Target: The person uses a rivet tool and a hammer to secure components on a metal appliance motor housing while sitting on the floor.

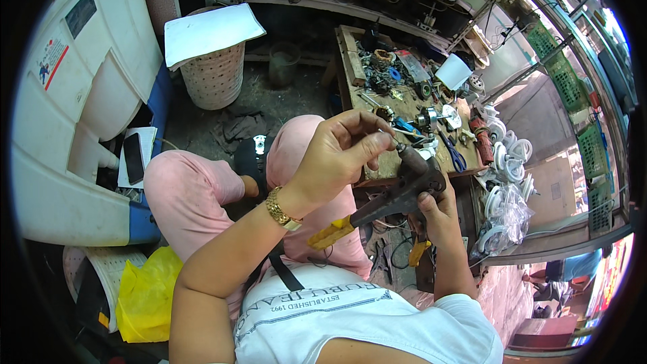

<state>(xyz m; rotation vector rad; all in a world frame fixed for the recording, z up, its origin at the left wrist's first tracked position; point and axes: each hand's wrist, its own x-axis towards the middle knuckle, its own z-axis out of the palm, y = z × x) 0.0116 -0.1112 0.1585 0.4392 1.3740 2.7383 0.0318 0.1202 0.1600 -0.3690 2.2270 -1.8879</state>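
Tool point(396, 195) of dark metal, cylindrical-nosed, fills the right hand point(441, 210).

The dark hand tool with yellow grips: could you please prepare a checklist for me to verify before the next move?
1. Right hand holding the dark hand tool: ok, fingers wrap around its body.
2. Yellow grips spread apart: ok, there is a gap between them.
3. Left hand at the nose end: ok, thumb and fingertips are there.
4. Small part seated in the nose: cannot tell, too small to see.
5. Left wrist bare: not ok, a gold watch is worn.
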